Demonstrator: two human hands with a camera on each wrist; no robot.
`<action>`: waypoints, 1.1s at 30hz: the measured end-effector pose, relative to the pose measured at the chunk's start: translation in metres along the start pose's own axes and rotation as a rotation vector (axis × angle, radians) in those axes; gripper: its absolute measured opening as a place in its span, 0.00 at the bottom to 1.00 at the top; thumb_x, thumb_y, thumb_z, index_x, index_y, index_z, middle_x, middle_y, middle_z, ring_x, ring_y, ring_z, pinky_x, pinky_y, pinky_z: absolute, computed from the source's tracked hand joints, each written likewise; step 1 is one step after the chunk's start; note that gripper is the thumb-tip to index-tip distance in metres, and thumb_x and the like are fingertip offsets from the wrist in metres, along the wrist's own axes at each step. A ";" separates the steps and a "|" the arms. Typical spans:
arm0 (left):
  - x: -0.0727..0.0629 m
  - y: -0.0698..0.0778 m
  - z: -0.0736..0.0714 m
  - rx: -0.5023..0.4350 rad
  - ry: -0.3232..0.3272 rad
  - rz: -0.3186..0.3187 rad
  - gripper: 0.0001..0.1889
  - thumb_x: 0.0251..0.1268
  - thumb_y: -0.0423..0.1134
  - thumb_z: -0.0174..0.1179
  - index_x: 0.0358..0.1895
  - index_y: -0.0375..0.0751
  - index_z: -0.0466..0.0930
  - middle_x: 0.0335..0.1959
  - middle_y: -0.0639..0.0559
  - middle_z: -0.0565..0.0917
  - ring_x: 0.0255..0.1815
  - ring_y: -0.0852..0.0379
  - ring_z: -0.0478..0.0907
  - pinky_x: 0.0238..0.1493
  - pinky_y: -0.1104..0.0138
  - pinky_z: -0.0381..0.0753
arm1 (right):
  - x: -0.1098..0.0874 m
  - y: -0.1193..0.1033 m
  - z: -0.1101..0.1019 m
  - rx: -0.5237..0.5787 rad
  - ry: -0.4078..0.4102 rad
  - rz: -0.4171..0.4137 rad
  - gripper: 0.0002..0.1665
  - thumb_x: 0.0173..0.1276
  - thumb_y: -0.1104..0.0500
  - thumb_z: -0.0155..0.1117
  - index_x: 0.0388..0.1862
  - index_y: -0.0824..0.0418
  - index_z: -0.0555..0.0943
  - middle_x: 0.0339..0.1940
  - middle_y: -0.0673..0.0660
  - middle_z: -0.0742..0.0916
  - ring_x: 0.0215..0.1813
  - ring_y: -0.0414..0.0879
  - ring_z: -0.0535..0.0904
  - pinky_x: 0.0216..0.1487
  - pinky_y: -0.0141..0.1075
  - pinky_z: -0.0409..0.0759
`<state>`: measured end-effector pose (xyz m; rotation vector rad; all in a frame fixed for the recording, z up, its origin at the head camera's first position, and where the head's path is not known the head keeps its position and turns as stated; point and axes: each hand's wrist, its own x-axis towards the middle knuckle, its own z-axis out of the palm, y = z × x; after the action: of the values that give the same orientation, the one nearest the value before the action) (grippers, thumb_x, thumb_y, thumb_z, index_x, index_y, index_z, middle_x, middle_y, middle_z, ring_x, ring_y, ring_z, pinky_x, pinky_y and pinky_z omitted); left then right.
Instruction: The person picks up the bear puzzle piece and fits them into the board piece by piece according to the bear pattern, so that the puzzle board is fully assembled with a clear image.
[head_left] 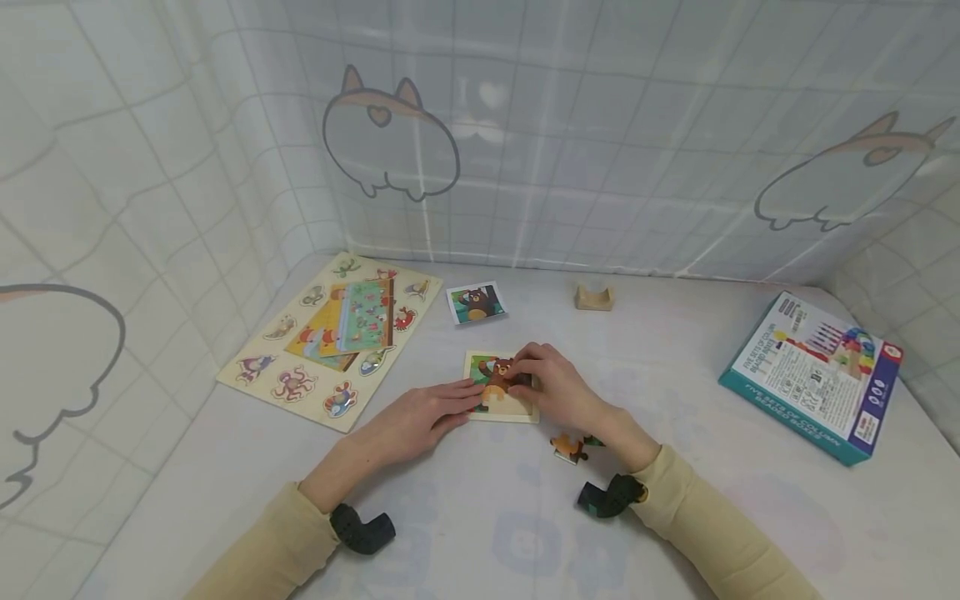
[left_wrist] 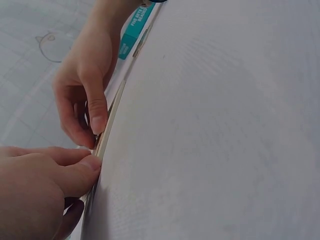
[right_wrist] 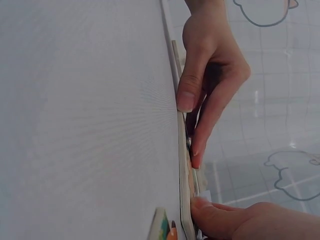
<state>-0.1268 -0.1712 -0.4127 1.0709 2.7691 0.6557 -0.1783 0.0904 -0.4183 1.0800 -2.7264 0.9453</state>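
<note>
A small framed bear puzzle (head_left: 497,390) lies on the table, its lower right part showing bare wood. My left hand (head_left: 431,414) rests at its left edge, fingers fairly straight, their tips touching the puzzle. In the right wrist view that hand's thumb (right_wrist: 187,100) presses by the frame's edge. My right hand (head_left: 558,389) bends over the right side of the puzzle, fingers curled, pinching a dark puzzle piece (head_left: 521,381) mostly hidden by the fingertips. Loose puzzle pieces (head_left: 567,448) lie below the right wrist, one orange and one green.
Behind the puzzle lies a bear picture card (head_left: 477,303), with a small wooden holder (head_left: 594,297) to its right. A sea-animal board (head_left: 294,383) with picture sheets on it lies left. A teal-edged box (head_left: 813,375) sits right. White tiled-pattern walls (head_left: 525,167) enclose the table.
</note>
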 end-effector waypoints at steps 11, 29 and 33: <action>0.001 0.000 0.001 -0.040 -0.003 -0.019 0.21 0.76 0.41 0.57 0.69 0.49 0.74 0.73 0.57 0.71 0.76 0.56 0.65 0.71 0.56 0.71 | -0.003 0.000 0.000 0.022 -0.003 0.017 0.12 0.67 0.60 0.71 0.48 0.60 0.87 0.48 0.54 0.83 0.50 0.48 0.75 0.50 0.43 0.79; 0.001 0.002 0.000 -0.083 0.000 -0.058 0.22 0.75 0.41 0.57 0.69 0.50 0.74 0.72 0.59 0.71 0.76 0.57 0.65 0.72 0.54 0.69 | -0.060 0.019 -0.045 0.090 -0.015 0.069 0.16 0.60 0.56 0.77 0.47 0.53 0.86 0.48 0.45 0.84 0.53 0.43 0.80 0.55 0.43 0.82; 0.001 0.002 0.000 -0.082 0.000 -0.057 0.22 0.75 0.41 0.57 0.69 0.50 0.75 0.72 0.58 0.71 0.76 0.56 0.65 0.72 0.54 0.70 | -0.071 0.027 -0.049 0.117 -0.020 0.066 0.17 0.57 0.54 0.79 0.45 0.51 0.87 0.47 0.43 0.84 0.52 0.41 0.79 0.54 0.40 0.81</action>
<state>-0.1261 -0.1690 -0.4117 0.9724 2.7348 0.7546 -0.1498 0.1757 -0.4115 1.0273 -2.7697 1.1224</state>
